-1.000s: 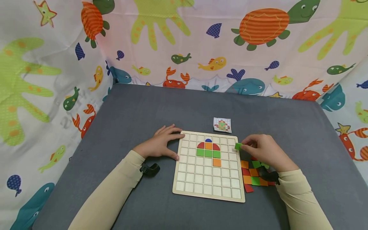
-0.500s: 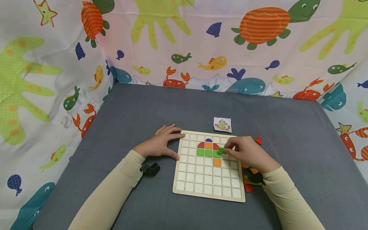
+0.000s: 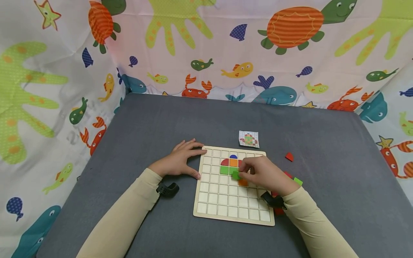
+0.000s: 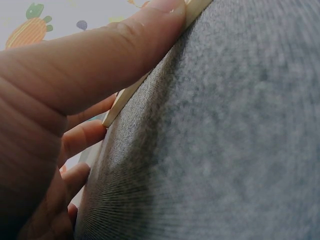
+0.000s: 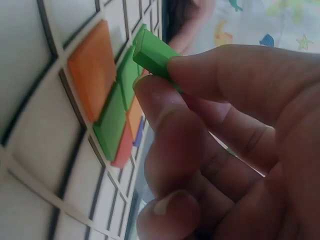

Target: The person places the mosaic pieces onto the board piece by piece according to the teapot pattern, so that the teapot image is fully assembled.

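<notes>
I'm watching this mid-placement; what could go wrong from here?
Bumping: the right hand pinches a green tile close to the placed green tiles, so a careless approach could knock one loose.
Wrong square: in the head view the hand hides part of the board, so the tile might land a square off.
Scattering: loose tiles lie beside the board near the right sleeve, which may nudge them.
</notes>
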Action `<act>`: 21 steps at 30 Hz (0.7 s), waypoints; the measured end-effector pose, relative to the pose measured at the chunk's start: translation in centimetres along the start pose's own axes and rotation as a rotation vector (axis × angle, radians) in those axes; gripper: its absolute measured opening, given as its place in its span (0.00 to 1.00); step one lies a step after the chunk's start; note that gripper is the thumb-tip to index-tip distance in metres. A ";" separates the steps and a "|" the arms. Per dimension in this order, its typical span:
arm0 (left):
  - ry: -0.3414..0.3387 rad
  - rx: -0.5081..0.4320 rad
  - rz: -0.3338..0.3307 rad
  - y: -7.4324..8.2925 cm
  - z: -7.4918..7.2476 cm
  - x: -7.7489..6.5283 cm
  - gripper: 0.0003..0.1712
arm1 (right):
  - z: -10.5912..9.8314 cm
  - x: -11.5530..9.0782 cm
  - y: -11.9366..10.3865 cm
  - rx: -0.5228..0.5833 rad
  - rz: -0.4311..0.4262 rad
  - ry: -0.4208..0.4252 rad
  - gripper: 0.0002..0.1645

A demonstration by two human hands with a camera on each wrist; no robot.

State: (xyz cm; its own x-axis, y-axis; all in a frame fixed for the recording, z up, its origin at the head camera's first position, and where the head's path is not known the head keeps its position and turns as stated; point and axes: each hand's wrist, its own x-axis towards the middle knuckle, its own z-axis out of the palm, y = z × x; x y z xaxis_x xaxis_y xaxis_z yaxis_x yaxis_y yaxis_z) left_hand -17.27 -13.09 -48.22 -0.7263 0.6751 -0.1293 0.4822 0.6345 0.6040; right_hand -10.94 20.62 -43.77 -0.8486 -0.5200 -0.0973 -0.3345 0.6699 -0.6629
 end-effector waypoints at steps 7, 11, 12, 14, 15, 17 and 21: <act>0.003 -0.006 -0.003 0.0 0.0 -0.1 0.56 | 0.8 0.2 0.1 0.047 -0.014 -0.035 0.03; 0.002 -0.004 -0.008 0.1 0.0 -0.1 0.57 | 1.3 0.3 0.4 0.071 -0.036 -0.059 0.04; 0.001 -0.005 -0.008 0.1 0.0 -0.1 0.57 | 1.4 0.3 0.4 0.072 -0.038 -0.063 0.05; 0.000 -0.007 -0.009 0.1 0.0 0.0 0.57 | 1.5 0.3 0.5 0.071 -0.043 -0.071 0.04; -0.002 -0.007 -0.009 0.1 0.0 0.0 0.57 | 1.5 0.3 0.6 0.070 -0.043 -0.073 0.04; -0.002 -0.007 -0.009 0.0 0.1 0.0 0.57 | 1.5 0.3 0.6 0.062 -0.041 -0.073 0.04; 0.000 -0.006 -0.011 -0.1 0.1 0.0 0.57 | 1.7 0.4 0.6 0.052 -0.032 -0.064 0.03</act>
State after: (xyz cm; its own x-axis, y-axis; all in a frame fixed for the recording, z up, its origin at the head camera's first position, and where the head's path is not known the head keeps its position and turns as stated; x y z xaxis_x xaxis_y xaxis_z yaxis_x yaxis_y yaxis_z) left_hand -17.30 -13.09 -48.32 -0.7315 0.6682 -0.1358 0.4716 0.6396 0.6071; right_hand -10.81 19.91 -45.41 -0.8091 -0.5750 -0.1214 -0.3384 0.6248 -0.7036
